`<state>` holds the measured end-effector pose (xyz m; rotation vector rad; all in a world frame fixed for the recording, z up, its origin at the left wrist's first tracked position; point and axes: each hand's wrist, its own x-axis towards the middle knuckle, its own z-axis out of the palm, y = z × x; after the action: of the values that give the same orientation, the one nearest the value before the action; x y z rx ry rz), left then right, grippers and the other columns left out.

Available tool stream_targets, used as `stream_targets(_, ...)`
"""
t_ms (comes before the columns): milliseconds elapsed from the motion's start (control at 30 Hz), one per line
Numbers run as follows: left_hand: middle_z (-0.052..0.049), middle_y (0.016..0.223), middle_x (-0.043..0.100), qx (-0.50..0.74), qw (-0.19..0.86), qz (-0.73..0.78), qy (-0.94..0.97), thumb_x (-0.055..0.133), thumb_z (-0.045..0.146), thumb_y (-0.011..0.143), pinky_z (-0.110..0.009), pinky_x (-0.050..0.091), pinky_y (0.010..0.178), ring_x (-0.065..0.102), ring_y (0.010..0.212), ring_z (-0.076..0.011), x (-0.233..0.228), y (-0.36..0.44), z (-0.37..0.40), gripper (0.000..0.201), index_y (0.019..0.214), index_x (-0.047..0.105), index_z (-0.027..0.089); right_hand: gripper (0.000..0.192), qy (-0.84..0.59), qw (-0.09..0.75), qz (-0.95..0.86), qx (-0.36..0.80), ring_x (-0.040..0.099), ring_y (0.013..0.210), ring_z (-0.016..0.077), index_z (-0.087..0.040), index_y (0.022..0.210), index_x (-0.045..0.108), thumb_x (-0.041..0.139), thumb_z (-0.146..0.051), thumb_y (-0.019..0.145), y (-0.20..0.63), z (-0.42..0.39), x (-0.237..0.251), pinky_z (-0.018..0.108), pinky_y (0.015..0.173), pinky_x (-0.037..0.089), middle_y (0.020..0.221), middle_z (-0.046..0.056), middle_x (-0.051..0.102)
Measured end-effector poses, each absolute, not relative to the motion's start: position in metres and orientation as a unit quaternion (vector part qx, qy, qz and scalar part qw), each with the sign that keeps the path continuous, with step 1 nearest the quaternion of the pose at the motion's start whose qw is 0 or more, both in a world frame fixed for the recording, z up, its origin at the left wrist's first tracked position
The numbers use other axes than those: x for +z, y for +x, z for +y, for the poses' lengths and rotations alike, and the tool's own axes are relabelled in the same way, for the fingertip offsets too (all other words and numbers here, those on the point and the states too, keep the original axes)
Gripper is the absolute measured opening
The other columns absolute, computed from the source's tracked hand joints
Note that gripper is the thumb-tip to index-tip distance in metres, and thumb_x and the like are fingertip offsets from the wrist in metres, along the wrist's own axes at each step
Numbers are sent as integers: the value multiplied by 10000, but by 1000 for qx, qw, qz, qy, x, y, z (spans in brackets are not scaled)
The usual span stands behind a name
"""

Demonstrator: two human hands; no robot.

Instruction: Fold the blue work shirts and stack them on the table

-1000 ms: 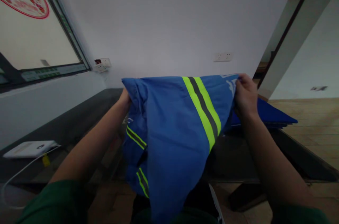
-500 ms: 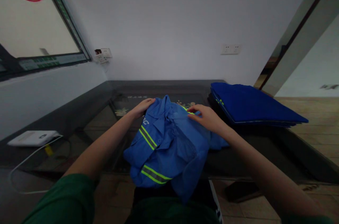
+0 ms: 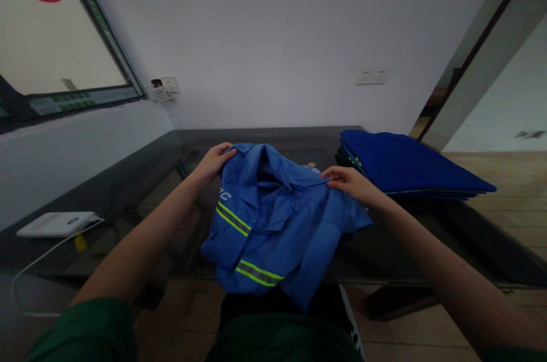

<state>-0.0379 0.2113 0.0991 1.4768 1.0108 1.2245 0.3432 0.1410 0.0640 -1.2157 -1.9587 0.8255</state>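
Whereas a second ago I held the blue work shirt [image 3: 273, 219] up and spread in the air, it now lies on the dark desk [image 3: 171, 179], its hem hanging over the near edge. My left hand [image 3: 212, 162] pinches one shoulder, my right hand [image 3: 348, 179] the other, collar between them. Beside lies the folded blue stack [image 3: 405, 165].

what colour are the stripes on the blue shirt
Neon yellow-green with a grey band between, on the blue shirt; clearest in the head view.
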Motion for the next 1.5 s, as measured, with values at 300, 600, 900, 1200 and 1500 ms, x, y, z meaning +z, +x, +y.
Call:
stream_targets(300,0,666,630,383,325,487,714,695,397,661,-221,434,598,559,655,-163,79,-42,220,227,702,655,177,197,-546,269,-793,30,605,847,202,-184,947,677,610,-140,766,323,140,74,316,764,463,891,61,664)
stream_targets(600,-69,861,685,294,186,524,778,448,463,812,-305,467,773,623,833,-229,57,-37,235,385,906,653,150,267,-402,-21,-915,-43,665,915,211,-183,1040,653,455,-86,889,217,102,81,277,707,490,1040,89,686)
stream_targets(900,-58,824,695,282,160,527,786,436,502,795,-283,460,716,623,781,-223,49,-54,236,418,859,668,160,212,-416,124,-899,-52,618,859,194,-169,935,616,444,-70,863,255,112,71,278,691,465,956,88,634)
stream_targets(1200,-50,820,706,233,189,533,791,455,545,767,-277,467,717,634,808,-232,33,-54,242,440,830,682,173,206,-480,380,-768,190,571,977,186,-183,710,632,458,-82,752,311,101,28,300,774,466,1043,79,567)
stream_targets(1500,-114,1089,674,236,97,518,816,454,464,839,-326,471,878,623,974,-232,40,-38,243,457,1098,654,146,267,-554,382,-680,291,533,545,139,-221,924,484,659,-272,729,284,120,44,252,537,388,626,-61,542)
